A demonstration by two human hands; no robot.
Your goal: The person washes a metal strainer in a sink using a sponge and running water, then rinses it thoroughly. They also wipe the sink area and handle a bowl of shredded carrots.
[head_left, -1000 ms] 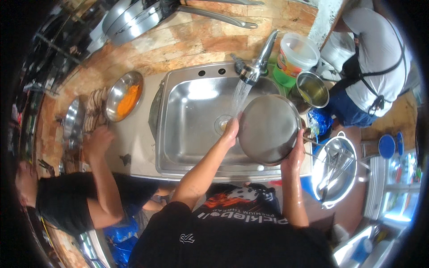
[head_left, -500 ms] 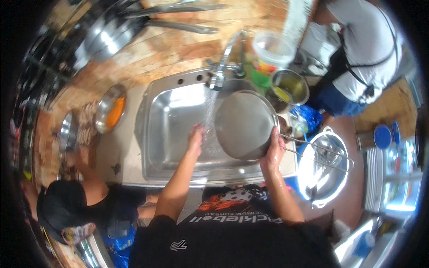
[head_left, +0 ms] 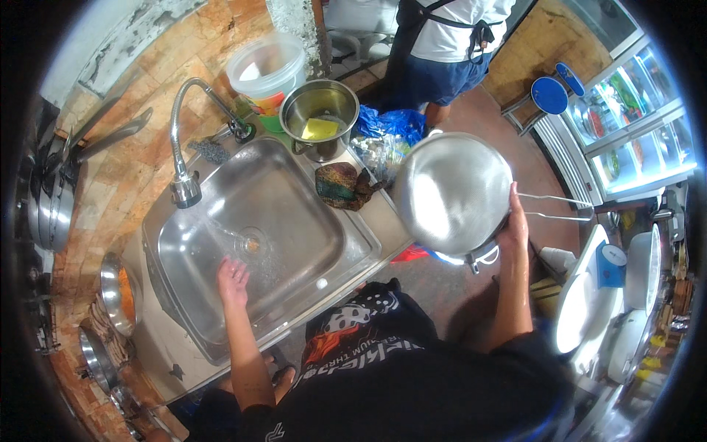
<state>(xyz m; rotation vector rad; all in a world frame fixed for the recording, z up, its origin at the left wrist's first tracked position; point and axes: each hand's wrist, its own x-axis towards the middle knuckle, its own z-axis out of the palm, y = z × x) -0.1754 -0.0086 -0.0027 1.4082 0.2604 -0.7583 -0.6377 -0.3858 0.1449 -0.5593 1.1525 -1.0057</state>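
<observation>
Head view, right hand (head_left: 516, 221): curled on wire-handled round metal vessel (head_left: 451, 195), right of centre
Left hand (head_left: 233, 281): empty, half-open, over smooth steel sink (head_left: 294, 202), centre-left

The right grip (head_left: 518, 223) holds a round metal strainer (head_left: 451, 195) by its rim past the sink's end, double-wire handle (head_left: 554, 216) jutting right. The empty left grip (head_left: 233, 280) hangs over the steel sink (head_left: 302, 214), near water running from a gooseneck faucet (head_left: 186, 191).
</observation>
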